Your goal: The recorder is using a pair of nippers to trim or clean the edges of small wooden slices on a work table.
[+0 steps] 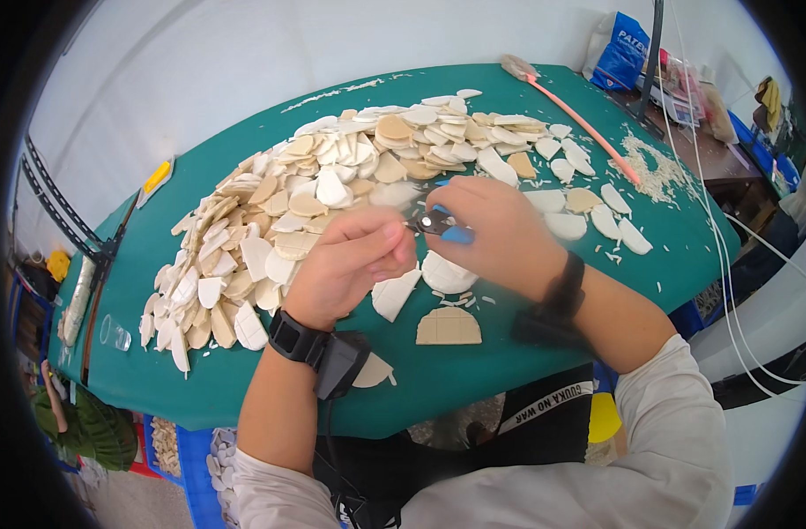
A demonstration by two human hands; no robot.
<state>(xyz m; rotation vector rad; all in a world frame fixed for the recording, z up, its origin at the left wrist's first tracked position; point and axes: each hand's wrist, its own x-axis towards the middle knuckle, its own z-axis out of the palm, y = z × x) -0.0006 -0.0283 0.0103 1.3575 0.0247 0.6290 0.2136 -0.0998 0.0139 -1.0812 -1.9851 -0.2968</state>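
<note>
Right hand (500,231): wrapped around small dark-metal pliers with blue handles (434,221), and they are held level over the middle of the surface, jaws pointed at the other hand!
Left hand (360,249): thumb pressed down on curled fingers, right at the pliers' nose; whether a piece is pinched there is hidden and cannot be told.
Blurred pale piece (394,195): seen just beyond the left hand; whether it is held or lying on the heap cannot be told.
Heap of thin white and beige rounded pieces (332,188): spread across the green-covered surface (211,388), from the far edge down toward the near left corner.
Near edge: a half-round beige scored piece (449,327) is set flat there, a white tapered scored piece (396,296) just behind it to the left.
Right edge: pale slivers (660,175) are scattered, with an orange-handled brush (588,126) laid beside them.
Step in hand: judged to be close nipping at the left fingertips.
Next move: a steady left pinch and a measured squeeze of the handles seem called for, with fingertips kept clear of the jaws.
</note>
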